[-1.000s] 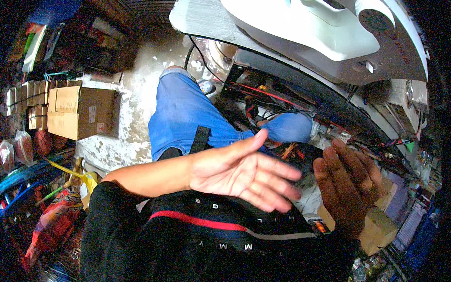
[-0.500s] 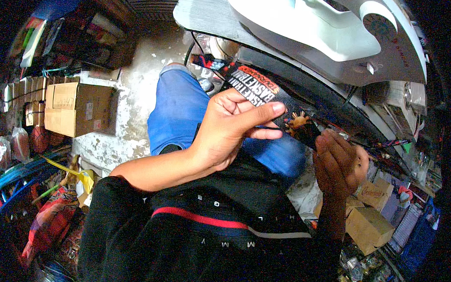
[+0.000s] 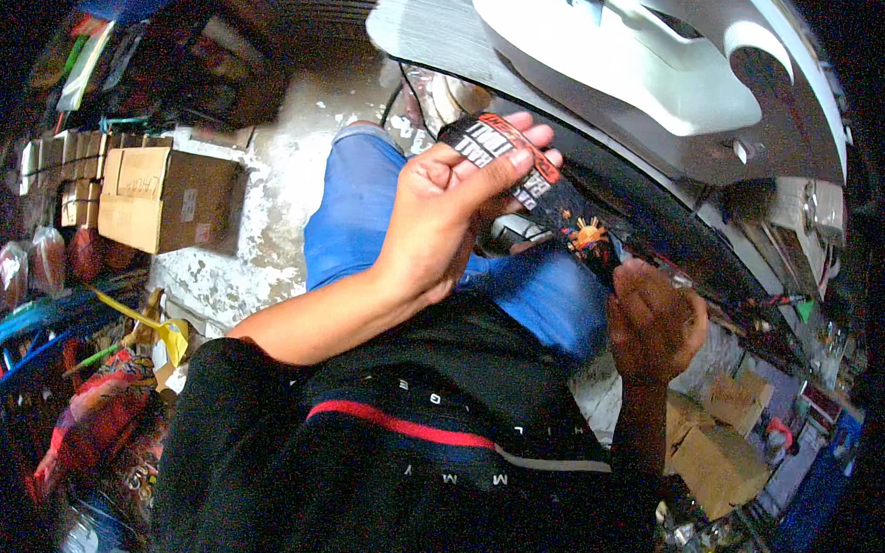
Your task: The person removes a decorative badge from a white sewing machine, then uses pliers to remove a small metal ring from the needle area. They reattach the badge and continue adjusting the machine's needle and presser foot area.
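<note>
My left hand (image 3: pixel 445 203) grips the upper end of a long black packet (image 3: pixel 548 197) printed in white, red and orange, with the thumb across its front. My right hand (image 3: pixel 655 323) pinches the packet's lower end between its fingertips. The packet stretches tilted between both hands, above my blue-trousered knees (image 3: pixel 362 215). It hangs just in front of the dark underside of a white and grey scooter body (image 3: pixel 654 79).
Brown cardboard boxes (image 3: pixel 158 198) are stacked at the left on a stained concrete floor (image 3: pixel 260 192). More boxes (image 3: pixel 714 447) sit at the lower right. Red and black wires (image 3: pixel 754 297) run under the scooter. Coloured packets and clutter (image 3: pixel 61 302) fill the left edge.
One second ago both hands were open and held nothing. The left hand then took up the black packet and lifted it; now the right hand has taken hold of its lower end.
</note>
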A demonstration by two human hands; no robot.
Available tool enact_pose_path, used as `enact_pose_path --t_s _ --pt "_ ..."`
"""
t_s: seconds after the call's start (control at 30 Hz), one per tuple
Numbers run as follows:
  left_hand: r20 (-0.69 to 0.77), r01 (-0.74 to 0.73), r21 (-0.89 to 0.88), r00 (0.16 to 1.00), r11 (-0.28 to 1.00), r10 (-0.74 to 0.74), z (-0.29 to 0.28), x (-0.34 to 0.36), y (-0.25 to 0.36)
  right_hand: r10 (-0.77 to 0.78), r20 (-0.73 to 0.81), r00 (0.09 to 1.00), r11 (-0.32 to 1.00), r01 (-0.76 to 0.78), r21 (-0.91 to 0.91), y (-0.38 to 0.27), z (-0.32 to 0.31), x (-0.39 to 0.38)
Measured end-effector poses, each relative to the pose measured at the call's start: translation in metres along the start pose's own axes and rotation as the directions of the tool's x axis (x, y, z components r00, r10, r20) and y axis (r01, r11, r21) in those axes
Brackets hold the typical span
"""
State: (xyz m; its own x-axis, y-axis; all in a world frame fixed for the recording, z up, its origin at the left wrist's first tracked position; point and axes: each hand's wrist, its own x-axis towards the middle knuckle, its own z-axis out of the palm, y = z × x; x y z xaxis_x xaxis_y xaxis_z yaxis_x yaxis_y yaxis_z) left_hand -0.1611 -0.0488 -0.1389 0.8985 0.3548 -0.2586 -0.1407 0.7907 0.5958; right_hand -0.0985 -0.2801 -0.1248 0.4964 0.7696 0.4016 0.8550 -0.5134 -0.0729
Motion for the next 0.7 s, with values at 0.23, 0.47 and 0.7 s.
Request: enact_pose_path --t_s 0.23,0.47,0.7 --pt "-0.116 -0.153 0.168 0.978 0.974 0.173 -0.056 0.032 0.034 -0.111 -0.089 0.990 0.979 0.124 0.163 -0.004 0.035 -0.011" --pt "-0.211 -0.390 0.131 0.887 0.911 0.410 -0.101 0.052 0.113 -0.130 -0.018 0.991 0.967 0.131 0.216 -0.003 0.048 -0.012" --pt "0.205 -0.250 -0.068 0.944 0.966 0.259 -0.116 0.042 0.141 -0.202 -0.093 0.975 0.968 0.213 0.129 0.003 0.047 -0.008"
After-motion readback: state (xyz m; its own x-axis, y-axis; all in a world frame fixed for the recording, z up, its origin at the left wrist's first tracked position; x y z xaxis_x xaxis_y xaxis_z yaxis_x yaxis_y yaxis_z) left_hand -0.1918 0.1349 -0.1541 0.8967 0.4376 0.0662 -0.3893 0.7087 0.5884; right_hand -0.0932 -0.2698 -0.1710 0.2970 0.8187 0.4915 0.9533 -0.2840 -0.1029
